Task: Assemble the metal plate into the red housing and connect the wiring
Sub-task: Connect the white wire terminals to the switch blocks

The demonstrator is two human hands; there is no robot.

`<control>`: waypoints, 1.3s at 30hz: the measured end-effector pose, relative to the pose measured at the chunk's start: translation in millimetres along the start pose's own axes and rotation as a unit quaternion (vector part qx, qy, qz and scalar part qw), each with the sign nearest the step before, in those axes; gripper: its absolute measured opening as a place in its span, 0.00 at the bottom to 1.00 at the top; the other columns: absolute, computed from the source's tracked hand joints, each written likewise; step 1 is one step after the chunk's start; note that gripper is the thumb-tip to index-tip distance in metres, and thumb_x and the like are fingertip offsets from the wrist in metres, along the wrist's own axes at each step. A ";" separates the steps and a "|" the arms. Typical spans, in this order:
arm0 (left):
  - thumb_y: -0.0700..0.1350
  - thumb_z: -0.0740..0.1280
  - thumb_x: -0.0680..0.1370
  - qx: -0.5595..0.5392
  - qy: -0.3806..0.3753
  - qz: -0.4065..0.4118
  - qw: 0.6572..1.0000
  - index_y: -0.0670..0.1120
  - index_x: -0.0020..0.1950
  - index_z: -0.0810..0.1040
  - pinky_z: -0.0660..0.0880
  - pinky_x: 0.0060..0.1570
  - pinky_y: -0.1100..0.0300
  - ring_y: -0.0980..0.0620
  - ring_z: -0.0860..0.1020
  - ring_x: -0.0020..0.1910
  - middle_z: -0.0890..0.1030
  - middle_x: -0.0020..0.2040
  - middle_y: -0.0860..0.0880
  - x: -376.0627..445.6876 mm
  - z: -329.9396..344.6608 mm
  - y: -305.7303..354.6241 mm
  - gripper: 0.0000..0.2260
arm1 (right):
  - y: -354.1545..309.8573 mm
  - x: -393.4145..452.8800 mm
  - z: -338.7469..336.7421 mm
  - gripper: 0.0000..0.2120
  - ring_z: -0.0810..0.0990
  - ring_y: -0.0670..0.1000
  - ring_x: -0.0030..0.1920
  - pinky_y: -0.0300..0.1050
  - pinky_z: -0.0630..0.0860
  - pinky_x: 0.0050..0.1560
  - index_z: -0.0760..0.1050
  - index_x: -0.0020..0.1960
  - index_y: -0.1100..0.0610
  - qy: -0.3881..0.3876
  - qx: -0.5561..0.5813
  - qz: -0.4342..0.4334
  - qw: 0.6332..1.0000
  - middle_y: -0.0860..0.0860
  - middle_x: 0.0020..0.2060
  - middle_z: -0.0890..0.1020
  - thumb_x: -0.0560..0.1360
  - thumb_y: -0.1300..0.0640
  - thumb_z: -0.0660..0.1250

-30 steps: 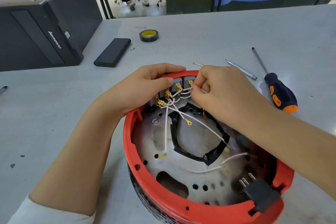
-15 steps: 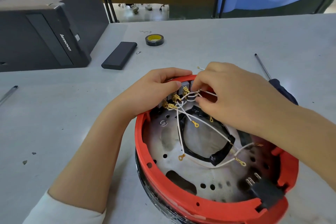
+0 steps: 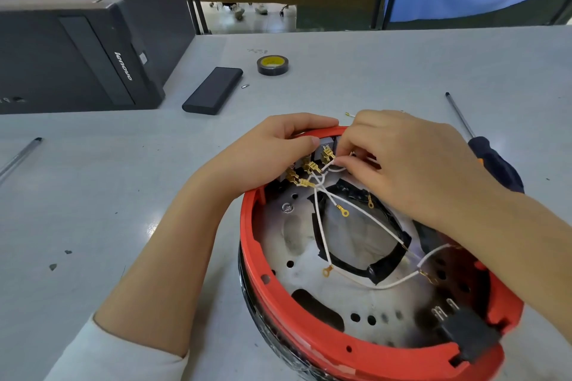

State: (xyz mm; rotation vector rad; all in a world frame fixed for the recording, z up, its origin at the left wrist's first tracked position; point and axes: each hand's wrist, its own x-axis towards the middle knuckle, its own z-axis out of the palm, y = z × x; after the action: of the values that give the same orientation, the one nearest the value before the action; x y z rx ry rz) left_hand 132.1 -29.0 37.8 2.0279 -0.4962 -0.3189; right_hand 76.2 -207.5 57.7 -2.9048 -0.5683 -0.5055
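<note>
A round red housing (image 3: 309, 331) lies open side up near the table's front. Inside it sits the perforated metal plate (image 3: 297, 244) with a black-taped opening in its middle. Several white wires (image 3: 322, 226) with brass ring lugs run from brass spade terminals (image 3: 305, 183) on grey switch blocks at the far rim. My left hand (image 3: 263, 158) grips that far rim, thumb beside the switch blocks. My right hand (image 3: 411, 164) pinches a white wire end at the terminals. A black plug socket (image 3: 470, 334) sits in the near right rim.
A screwdriver with a dark and orange handle (image 3: 495, 164) lies right of the housing, partly behind my right wrist. A black tape roll (image 3: 272, 65), a flat black case (image 3: 213, 90) and a black Lenovo computer tower (image 3: 77, 49) stand at the back left. A pen (image 3: 18, 158) lies far left.
The view has shifted, so the housing sits lower and further right in frame. My right fingers have closed in on the terminals; a metal rod seen earlier beside the screwdriver is hidden behind my right hand.
</note>
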 end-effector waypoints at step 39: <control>0.39 0.60 0.82 0.002 0.006 -0.003 1.000 0.52 0.67 0.76 0.70 0.65 0.37 0.34 0.74 0.63 0.81 0.61 0.43 0.0 0.3 0.7 0.17 | -16.6 12.5 8.9 0.11 0.76 0.51 0.41 0.50 0.66 0.51 0.77 0.37 0.49 0.034 0.028 0.123 0.991 0.46 0.33 0.78 0.73 0.46 0.63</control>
State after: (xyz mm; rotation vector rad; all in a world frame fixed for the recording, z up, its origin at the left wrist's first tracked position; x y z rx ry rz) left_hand 131.9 -29.6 38.3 2.0334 -0.4839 -0.3084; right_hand 83.3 -186.3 54.9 -2.8373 -0.2062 -0.5414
